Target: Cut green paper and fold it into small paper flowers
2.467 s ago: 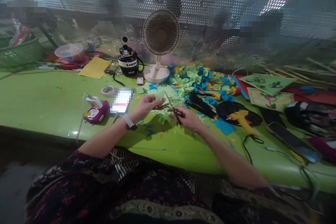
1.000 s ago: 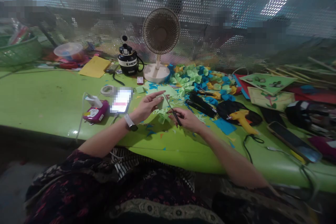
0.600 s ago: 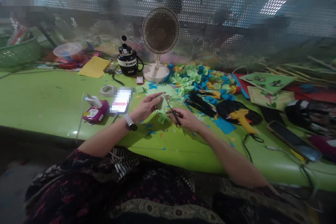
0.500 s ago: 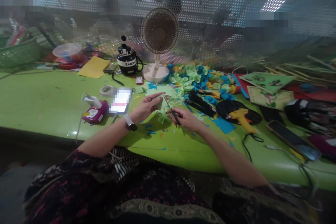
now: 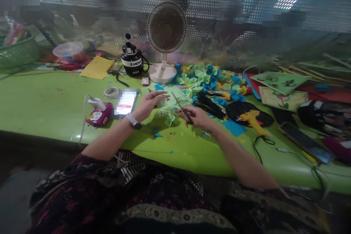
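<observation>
Above the bench [image 5: 41, 98], the left hand [image 5: 149, 103] stands farther from the right hand [image 5: 199, 117] than in the earlier frame; the right grip encloses the handles of the scissors [image 5: 177, 101], while whether the left grip holds anything cannot be told. Treat the scissors as rigid and the pale green paper [image 5: 164, 103] at the left fingertips as light, flexible and easily creased: grasp it by one edge.

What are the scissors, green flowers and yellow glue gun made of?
Scissors: probably metal, thin and greyish toward the tip; the dark end may be plastic. Green flowers: likely matte paper, with thin, creased edges. Glue gun: looks like smooth plastic, evenly yellow.
</observation>
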Demonstrator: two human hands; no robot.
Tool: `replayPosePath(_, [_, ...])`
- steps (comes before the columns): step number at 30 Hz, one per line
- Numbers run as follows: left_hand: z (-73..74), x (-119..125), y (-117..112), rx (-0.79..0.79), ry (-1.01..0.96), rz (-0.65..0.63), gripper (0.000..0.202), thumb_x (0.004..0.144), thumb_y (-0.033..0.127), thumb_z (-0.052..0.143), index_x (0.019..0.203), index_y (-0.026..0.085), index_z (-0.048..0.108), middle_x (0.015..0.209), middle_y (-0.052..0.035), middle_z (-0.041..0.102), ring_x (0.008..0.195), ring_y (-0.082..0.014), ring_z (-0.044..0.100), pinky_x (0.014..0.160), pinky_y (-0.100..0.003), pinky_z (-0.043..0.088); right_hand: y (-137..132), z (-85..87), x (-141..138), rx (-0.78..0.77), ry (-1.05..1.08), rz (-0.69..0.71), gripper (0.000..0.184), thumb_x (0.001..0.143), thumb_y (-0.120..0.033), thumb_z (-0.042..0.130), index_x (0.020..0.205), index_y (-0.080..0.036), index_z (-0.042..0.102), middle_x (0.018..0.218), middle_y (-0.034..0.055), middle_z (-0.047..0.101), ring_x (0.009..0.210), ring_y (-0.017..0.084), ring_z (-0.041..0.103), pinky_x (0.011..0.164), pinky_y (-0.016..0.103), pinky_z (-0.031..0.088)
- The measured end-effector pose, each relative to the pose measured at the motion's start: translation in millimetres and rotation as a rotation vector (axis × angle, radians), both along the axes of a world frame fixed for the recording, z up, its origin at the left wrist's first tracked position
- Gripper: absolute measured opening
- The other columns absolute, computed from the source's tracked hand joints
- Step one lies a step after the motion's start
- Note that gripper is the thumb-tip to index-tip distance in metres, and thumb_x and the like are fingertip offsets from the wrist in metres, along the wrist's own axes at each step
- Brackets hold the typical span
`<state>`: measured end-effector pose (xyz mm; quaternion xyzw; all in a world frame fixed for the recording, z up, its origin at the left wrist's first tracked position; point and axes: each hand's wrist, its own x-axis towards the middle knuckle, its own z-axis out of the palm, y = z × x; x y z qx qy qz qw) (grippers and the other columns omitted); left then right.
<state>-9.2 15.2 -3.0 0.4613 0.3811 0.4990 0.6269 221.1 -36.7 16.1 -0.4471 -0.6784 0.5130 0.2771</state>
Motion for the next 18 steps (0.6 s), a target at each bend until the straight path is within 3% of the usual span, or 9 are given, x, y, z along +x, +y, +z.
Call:
replayPosePath(3, [-4.7,-13.2,15.1,0.133,0.285,0.028,0.026,0.072,0.029,0.078,0.094,0.017,0.076,0.079,-0.0069,0.075,0.076,-0.0212,0.069,0.075,-0.033,0.053,7.5,0.0,9.8,0.126,-0.127,-0.137,0.064,0.074,-0.064,0.069,0.114,-0.014,0.062,0.063,-0.0020,0.058,0.054,0.013,0.053,0.052,0.027,0.038])
replayPosePath(6, [-8.2,-24.4,24.9,0.362,0.743,0.099,0.011,0.068,0.021,0.076,0.078,0.018,0.077,0.068,-0.0059,0.071,0.076,-0.0245,0.066,0.083,-0.035,0.050,16.8,-3.8,18.2,0.280,-0.476,-0.248,0.050,0.077,-0.057,0.069,0.106,-0.017,0.066,0.061,-0.0004,0.059,0.056,0.015,0.052,0.054,0.027,0.033])
replayPosePath(8, [-8.6,-28.3,26.1,0.455,0.950,0.115,0.010,0.070,0.021,0.072,0.079,0.019,0.077,0.076,-0.0074,0.072,0.084,-0.0274,0.067,0.087,-0.037,0.050,21.4,-6.5,21.2,0.323,-0.707,-0.270,0.037,0.080,-0.049,0.068,0.101,-0.019,0.069,0.067,0.0020,0.064,0.062,0.018,0.055,0.055,0.028,0.032])
replayPosePath(11, [-7.0,-28.9,23.0,0.572,1.207,0.108,0.021,0.080,0.029,0.065,0.094,0.019,0.076,0.103,-0.0101,0.073,0.100,-0.0290,0.066,0.092,-0.038,0.050,24.1,-9.7,22.4,0.338,-0.918,-0.276,0.026,0.083,-0.041,0.066,0.101,-0.022,0.069,0.085,0.0049,0.071,0.077,0.021,0.062,0.060,0.027,0.035])
replayPosePath(14, [-5.9,-26.5,19.7,0.678,1.337,0.128,0.029,0.085,0.033,0.062,0.105,0.015,0.072,0.117,-0.0139,0.068,0.112,-0.0303,0.062,0.097,-0.041,0.050,23.8,-13.5,23.3,0.395,-0.984,-0.288,0.032,0.082,-0.036,0.066,0.111,-0.021,0.067,0.102,0.0090,0.070,0.089,0.024,0.064,0.066,0.028,0.040])
replayPosePath(18, [-8.7,-23.7,18.4,0.754,1.325,0.132,0.025,0.087,0.031,0.061,0.104,0.015,0.071,0.117,-0.0136,0.068,0.112,-0.0283,0.062,0.099,-0.042,0.050,24.6,-19.3,27.1,0.414,-0.918,-0.275,0.043,0.080,-0.032,0.071,0.119,-0.017,0.063,0.113,0.0125,0.064,0.095,0.025,0.063,0.074,0.030,0.045])
